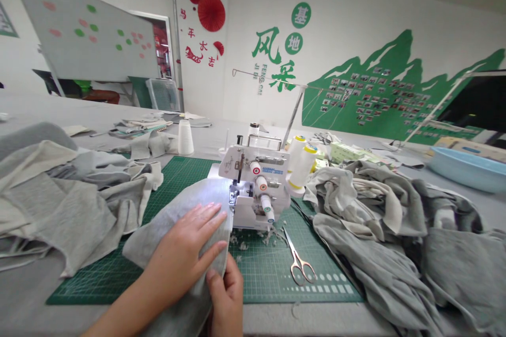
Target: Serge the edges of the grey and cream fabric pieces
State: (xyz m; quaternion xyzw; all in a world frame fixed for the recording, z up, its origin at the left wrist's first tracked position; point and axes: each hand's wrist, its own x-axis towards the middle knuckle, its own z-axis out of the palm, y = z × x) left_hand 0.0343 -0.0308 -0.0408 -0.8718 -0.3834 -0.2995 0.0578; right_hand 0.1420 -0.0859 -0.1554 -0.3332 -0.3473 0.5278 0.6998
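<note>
Grey cloth: I see the grey cloth (190,292) to the left and front of the sewing machine (256,168), one edge reaching the lit needle area
Left hand: the left hand (193,231) lies on top of the cloth, fingers stretched out and gripping nothing, just in front of the sewing machine
Right hand: the right hand (228,292) pinches the cloth's edge between thumb and fingers, nearer me than the sewing machine
Handling: I judge it light, soft and floppy, apt to wrinkle or stretch; best pressed flat beside the sewing machine and pinched along the edge
</note>
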